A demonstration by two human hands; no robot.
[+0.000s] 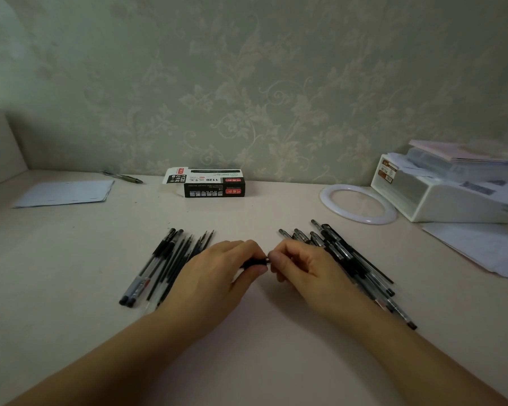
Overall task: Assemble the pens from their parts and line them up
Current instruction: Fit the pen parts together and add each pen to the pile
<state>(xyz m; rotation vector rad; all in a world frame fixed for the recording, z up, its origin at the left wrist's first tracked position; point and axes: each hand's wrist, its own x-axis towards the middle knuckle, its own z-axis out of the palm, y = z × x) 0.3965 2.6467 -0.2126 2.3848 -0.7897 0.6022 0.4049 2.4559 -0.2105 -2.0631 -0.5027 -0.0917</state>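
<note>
- While both forearms reach in from the bottom edge, a short black pen part is held just above the desk between the two hands, right in the middle.
- It's gripped by the left hand, fingers and thumb curled round its left end; most of it is hidden, so which part it is can't be told.
- Its right tip is pinched by the right hand, thumb and forefinger closed on it, the other fingers loosely curled.
- Just left of the left hand, a bunch of refills is fanned out, partly covered by that hand; two pens are laid side by side at the bunch's left edge, pretty much touching each other.
- Right of the right hand, a looser pile of barrels is stacked criss-cross, some clear, some dark, partly tucked under the wrist.
- Further back, mid-desk, an open pen box is set near the wall.
- Back left, a sheet is lying flat, with a lone pen just behind it.
- Back right, a white ring is laid flat beside a white organizer, and loose papers are spread near the right edge.
</note>
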